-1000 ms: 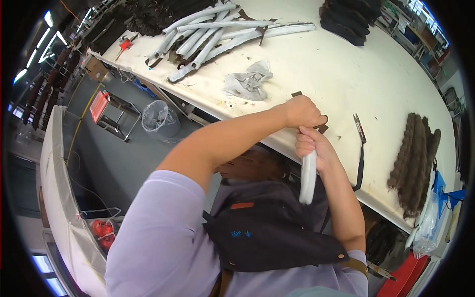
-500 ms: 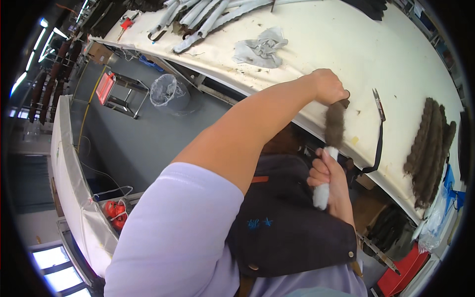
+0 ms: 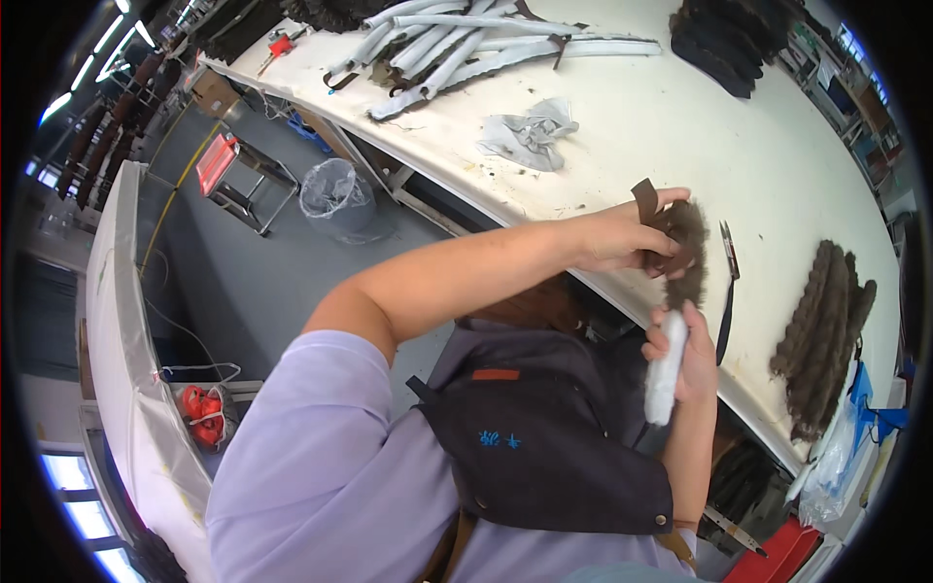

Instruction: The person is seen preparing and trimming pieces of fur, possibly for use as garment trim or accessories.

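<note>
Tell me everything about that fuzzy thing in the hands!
The strip has a fluffy, fur-like brown upper part and a white, tube-like lower one. The left hand touches its upper part, near a flat brown ribbon; the right hand grips it near where brown meets white. It slants slightly, white end down, at the edge of the white table.

Fur-and-white strip [image 3: 688, 286] across the near edge of the white table [image 3: 622, 136].
The upper section is fluffy, dark brown fur, standing nearly upright in view against the table's top; the lower section is a smooth, narrow white tube [image 3: 665, 374], slightly tilted, its rounded end hanging past the table's near edge. A flat brown ribbon [image 3: 644, 201] curls beside the fur, one squared end sticking up over the table; where it joins the strip is hidden.
</note>
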`<move>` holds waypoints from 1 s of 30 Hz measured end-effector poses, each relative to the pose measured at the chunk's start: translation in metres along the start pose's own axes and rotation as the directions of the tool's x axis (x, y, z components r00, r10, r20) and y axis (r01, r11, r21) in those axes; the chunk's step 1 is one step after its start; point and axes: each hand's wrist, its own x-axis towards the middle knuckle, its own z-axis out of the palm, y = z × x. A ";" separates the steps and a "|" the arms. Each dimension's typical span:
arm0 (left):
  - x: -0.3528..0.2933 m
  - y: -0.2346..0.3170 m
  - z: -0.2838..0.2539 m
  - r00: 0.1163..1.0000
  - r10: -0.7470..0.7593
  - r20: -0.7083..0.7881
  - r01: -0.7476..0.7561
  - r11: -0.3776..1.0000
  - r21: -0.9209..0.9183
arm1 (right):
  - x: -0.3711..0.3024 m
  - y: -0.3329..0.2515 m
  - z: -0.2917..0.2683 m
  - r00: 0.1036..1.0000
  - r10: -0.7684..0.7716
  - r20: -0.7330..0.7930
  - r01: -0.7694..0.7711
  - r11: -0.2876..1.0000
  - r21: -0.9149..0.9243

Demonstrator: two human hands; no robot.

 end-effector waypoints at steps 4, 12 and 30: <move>-0.010 0.010 0.024 0.899 0.412 0.146 -0.365 0.523 0.771 | 0.027 -0.007 0.009 0.964 0.121 0.236 -0.116 0.993 -0.034; 0.033 -0.017 -0.019 0.715 0.531 0.455 -0.306 -0.348 0.886 | 0.033 0.001 0.040 0.908 0.340 0.244 -0.343 0.939 -0.031; 0.086 0.005 -0.132 0.919 0.338 0.203 0.057 -0.622 0.781 | -0.086 0.047 0.001 0.980 0.156 -0.124 -0.174 0.973 -0.151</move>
